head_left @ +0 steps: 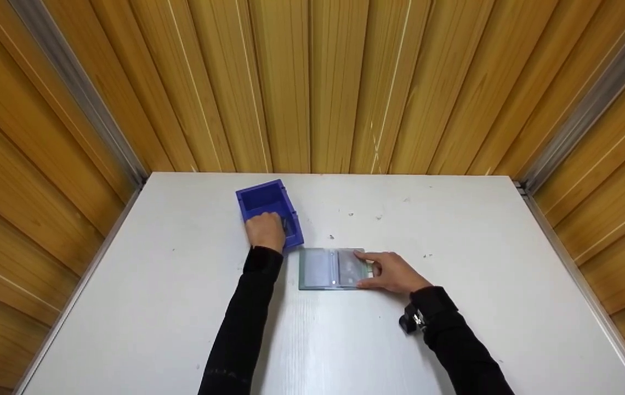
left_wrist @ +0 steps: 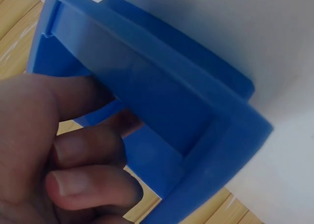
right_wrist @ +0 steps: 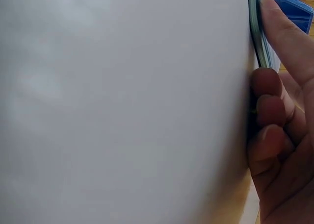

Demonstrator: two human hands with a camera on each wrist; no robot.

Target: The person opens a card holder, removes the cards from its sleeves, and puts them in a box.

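On the white table lies an open card album [head_left: 318, 269] with clear plastic pockets and a greenish edge. My right hand [head_left: 395, 272] holds its right side, thumb and forefinger on the page. In the right wrist view, the fingers [right_wrist: 271, 111] are curled at the album's edge [right_wrist: 256, 28]. Up and to the left, my left hand [head_left: 266, 231] reaches into a blue bin [head_left: 260, 196]. The left wrist view shows some fingers [left_wrist: 93, 185] curled, while other fingertips are hidden inside the bin [left_wrist: 147, 82]; whether they hold anything cannot be seen. A small dark item [head_left: 285, 225] shows beside that hand.
The white table [head_left: 181, 307] runs back to a wood-patterned wall [head_left: 334, 88], with similar panels at both sides. Small dark marks [head_left: 351, 214] dot the surface behind the album. A black device [head_left: 410, 321] is strapped at the right wrist.
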